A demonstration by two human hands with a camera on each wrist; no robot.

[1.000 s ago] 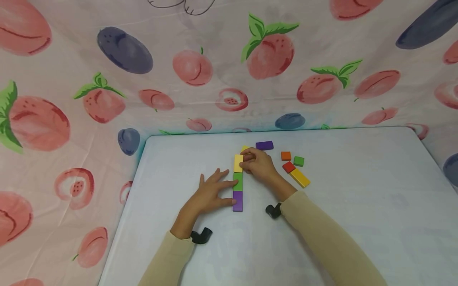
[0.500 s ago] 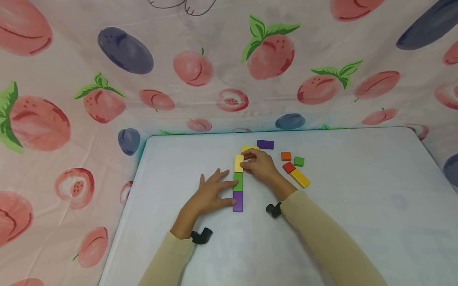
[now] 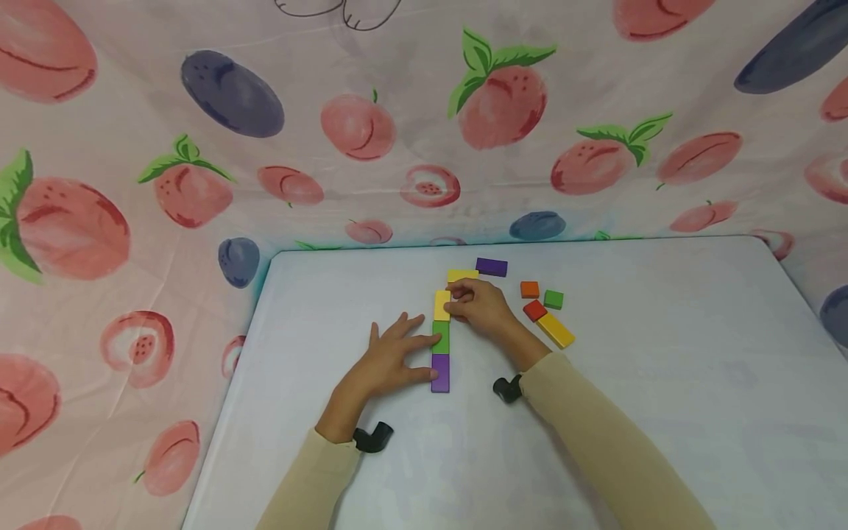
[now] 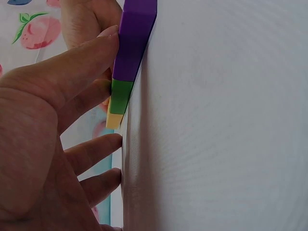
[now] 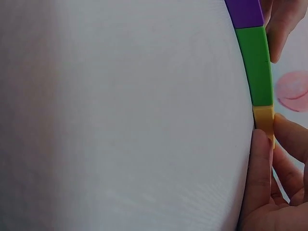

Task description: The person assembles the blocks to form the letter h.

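Observation:
A purple block [image 3: 440, 373], a green block [image 3: 441, 337] and a yellow block [image 3: 442, 305] lie end to end in a straight row on the white table. My right hand [image 3: 482, 309] pinches the yellow block at the row's far end; in the right wrist view its fingers lie on both sides of the yellow block [image 5: 263, 118]. From the left, my left hand [image 3: 389, 361] touches the row with its fingers spread: the thumb is at the purple block [image 4: 134, 43], the index fingertip at the green block [image 4: 121, 96].
Beyond the row a second yellow block [image 3: 462, 274] lies crosswise, its near edge partly behind my right fingers. A dark purple block [image 3: 492, 267] is beside it. To the right lie small orange [image 3: 529, 289], green [image 3: 553, 299] and red [image 3: 535, 311] blocks and a long yellow-orange block [image 3: 556, 330].
The pinched yellow block has shifted slightly towards the green one. More of the crosswise yellow block shows now, and the dark purple block has turned slightly. My left hand stays in place.

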